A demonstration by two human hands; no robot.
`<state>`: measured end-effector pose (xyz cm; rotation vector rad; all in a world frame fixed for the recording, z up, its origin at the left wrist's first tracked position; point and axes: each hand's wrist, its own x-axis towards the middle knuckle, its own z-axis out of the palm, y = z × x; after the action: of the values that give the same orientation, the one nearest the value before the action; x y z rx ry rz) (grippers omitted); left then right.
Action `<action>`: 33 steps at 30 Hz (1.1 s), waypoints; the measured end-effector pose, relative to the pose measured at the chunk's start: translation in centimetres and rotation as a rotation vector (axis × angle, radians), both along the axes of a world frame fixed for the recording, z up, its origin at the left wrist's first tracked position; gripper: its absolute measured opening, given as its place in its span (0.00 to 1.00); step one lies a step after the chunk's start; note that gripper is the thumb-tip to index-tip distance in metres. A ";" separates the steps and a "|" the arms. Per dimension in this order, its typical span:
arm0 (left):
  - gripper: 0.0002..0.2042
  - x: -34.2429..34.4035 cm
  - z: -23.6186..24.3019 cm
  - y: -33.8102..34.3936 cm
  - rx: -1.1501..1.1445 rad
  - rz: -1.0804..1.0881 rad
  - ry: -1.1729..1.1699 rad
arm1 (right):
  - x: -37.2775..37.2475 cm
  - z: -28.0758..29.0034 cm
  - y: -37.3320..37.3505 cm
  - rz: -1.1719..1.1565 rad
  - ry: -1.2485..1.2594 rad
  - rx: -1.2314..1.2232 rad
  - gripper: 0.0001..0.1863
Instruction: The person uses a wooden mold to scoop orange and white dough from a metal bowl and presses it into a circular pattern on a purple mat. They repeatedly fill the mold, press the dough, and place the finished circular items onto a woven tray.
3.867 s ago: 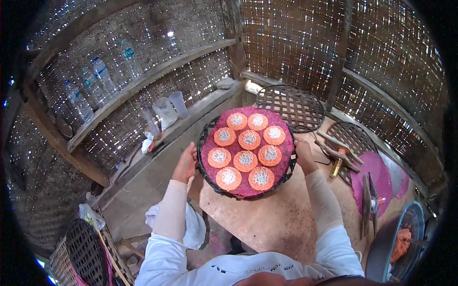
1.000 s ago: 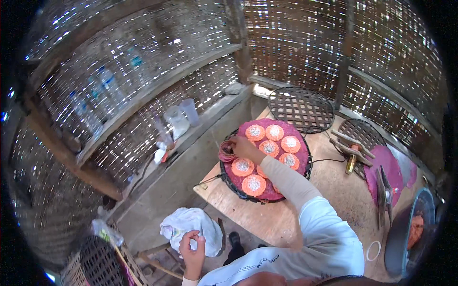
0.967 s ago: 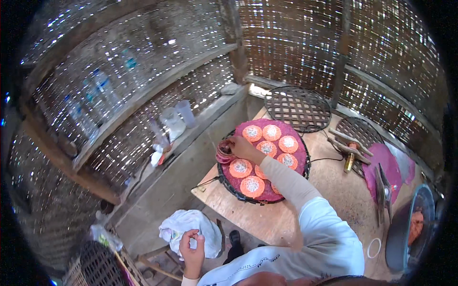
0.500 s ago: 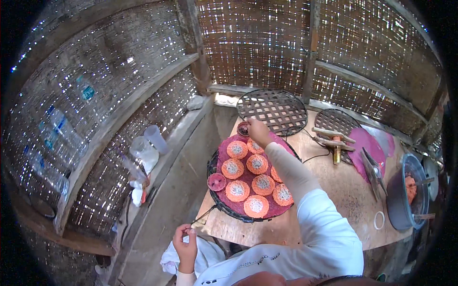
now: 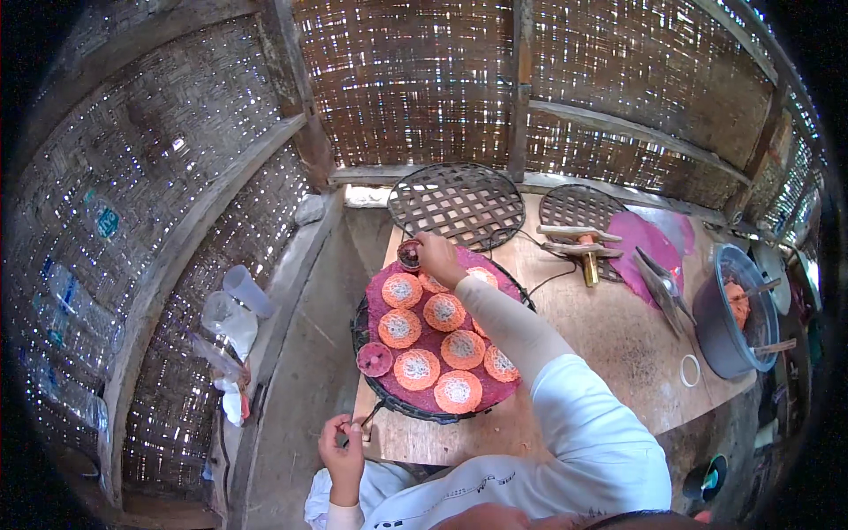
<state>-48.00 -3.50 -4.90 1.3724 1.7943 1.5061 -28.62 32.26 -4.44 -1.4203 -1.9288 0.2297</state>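
Right hand (image 5: 437, 255) closed on a small pink cup (image 5: 408, 255) at the far edge of a round tray (image 5: 360, 323) of orange-and-white discs (image 5: 462, 350); left hand (image 5: 344, 453) loosely curled, hold unclear.

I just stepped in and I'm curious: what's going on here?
A person's right hand holds a small pink round piece at the far edge of a round tray. Orange discs with pale centres and a pink disc lie on it. The left hand is by the front edge of the table, nothing clearly visible in it.

From here it's matt wood for the tabletop (image 5: 618, 362) — smooth plastic for the grey tub (image 5: 723, 340), rough strands on the orange-and-white discs (image 5: 444, 312).
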 end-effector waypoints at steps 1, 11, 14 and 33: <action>0.07 0.2 0.2 0.2 0.013 0.007 -0.003 | 0.1 0.3 -0.2 0.017 0.061 0.028 0.09; 0.07 0.6 -1.3 -0.9 0.070 0.081 -0.039 | 14.1 5.1 -3.5 -0.169 -0.031 -0.152 0.11; 0.07 1.1 -1.7 -1.2 0.053 0.092 -0.052 | 17.1 3.6 -4.9 -0.190 -0.172 -0.213 0.08; 0.08 11.4 -2.1 -6.5 0.006 0.142 0.156 | 19.6 -1.6 -6.9 -0.094 0.023 -0.117 0.06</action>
<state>-36.65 -10.04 -6.96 1.4270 2.0223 1.5122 -9.06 25.34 -6.02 -1.5737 -1.8504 0.3176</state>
